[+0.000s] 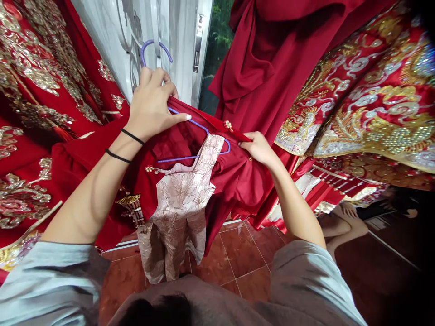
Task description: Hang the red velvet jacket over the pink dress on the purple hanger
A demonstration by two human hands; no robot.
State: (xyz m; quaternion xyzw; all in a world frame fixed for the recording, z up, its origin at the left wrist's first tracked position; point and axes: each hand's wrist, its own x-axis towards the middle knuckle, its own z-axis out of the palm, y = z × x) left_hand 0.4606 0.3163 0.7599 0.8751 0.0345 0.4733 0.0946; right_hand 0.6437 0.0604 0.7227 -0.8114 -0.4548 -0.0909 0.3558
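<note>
A purple hanger hangs with its hook up by a white metal grille. My left hand is closed around the neck of the hanger, just below the hook, its thumb stretched along one arm. On the hanger, a pale pink floral dress hangs by one shoulder strap. A red garment with small gold bead ornaments lies behind and around the hanger. My right hand pinches the upper edge of this red garment, near the hanger's right end, and pulls it fairly taut. The fingertips of my left hand are partly hidden.
Red garments with gold and silver embroidery hang at the left, and more embroidered ones at the right. The white metal grille stands behind. Below is a red tiled floor. A person's bent leg shows at lower right.
</note>
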